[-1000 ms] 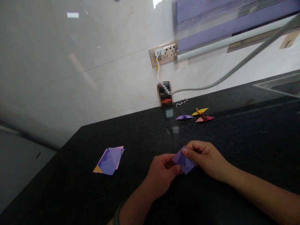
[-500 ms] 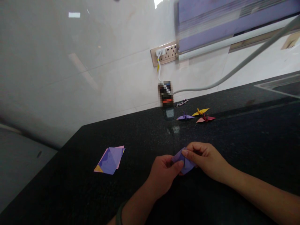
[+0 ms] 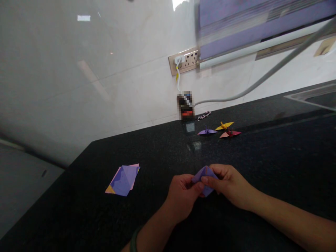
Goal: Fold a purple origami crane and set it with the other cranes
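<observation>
Between my two hands is a small folded piece of purple origami paper (image 3: 205, 172), its pointed corner facing away from me. My left hand (image 3: 183, 197) pinches its left side, thumb on top. From the right, my right hand (image 3: 229, 182) grips the other side, with its thumb laid across the middle of the paper. The fingers beneath the paper are mostly hidden. Beyond my hands, a purple paper crane (image 3: 207, 132), a yellow paper crane (image 3: 224, 125) and a red paper crane (image 3: 230, 133) sit close together on the dark countertop (image 3: 162, 150).
Loose purple, pink and yellow paper sheets (image 3: 123, 180) lie stacked to the left. Near the wall are a pixelated dark object (image 3: 186, 105) and a small beaded strand (image 3: 204, 116). A grey hose (image 3: 252, 85) runs along the right, below a wall socket (image 3: 185, 61).
My right thumb has slid down from the paper's top corner towards its middle, close to my left thumb. The far corner of the paper is now uncovered. My left hand has barely moved.
</observation>
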Tool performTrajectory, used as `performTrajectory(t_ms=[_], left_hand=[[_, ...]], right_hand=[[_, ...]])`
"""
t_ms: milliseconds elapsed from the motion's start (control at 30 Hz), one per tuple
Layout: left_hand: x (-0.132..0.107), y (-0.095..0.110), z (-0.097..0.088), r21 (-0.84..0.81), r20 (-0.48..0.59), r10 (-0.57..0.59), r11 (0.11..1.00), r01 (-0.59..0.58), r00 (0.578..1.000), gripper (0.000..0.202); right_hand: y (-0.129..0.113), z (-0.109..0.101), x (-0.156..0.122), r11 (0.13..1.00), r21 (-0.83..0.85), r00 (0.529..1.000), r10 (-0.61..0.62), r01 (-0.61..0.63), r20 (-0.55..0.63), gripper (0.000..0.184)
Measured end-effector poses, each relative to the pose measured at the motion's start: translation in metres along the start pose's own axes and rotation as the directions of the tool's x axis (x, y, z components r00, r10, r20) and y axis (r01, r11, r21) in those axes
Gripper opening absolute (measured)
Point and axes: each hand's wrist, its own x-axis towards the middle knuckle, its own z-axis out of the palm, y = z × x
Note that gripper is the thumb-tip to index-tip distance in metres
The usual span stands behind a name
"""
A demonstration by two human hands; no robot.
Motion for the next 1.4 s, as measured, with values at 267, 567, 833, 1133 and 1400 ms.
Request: performTrajectory(t_ms=[267, 567, 833, 1133, 1400], left_hand=[[0.000, -0.002, 0.000, 0.012, 0.008, -0.032, 0.999, 0.031, 0.999, 0.019], [0.000, -0.001, 0.001, -0.026, 0.011, -0.056, 0.998, 0.056, 0.998, 0.020], [0.001, -0.003, 0.001, -0.107, -0.021, -0.051, 0.993, 0.048, 0.998, 0.022], [0.001, -0.003, -0.001, -0.224, -0.120, -0.041, 0.974, 0.013, 0.992, 0.020], [0.003, -0.002, -0.001, -0.147, -0.217, -0.067, 0.988, 0.035, 0.974, 0.028]], right_hand=[[0.001, -0.002, 0.002, 0.999, 0.014, 0.997, 0.032, -0.031, -0.063, 0.018], [0.003, -0.009, 0.005, 0.999, -0.010, 0.987, 0.047, -0.049, -0.154, 0.033], [-0.001, -0.011, 0.005, 0.994, -0.109, 0.988, -0.023, 0.006, -0.153, 0.027], [0.002, -0.003, 0.003, 0.993, -0.113, 0.999, 0.030, -0.033, -0.026, 0.024], [0.005, -0.003, 0.000, 0.904, -0.417, 0.965, -0.188, 0.098, -0.182, 0.010]])
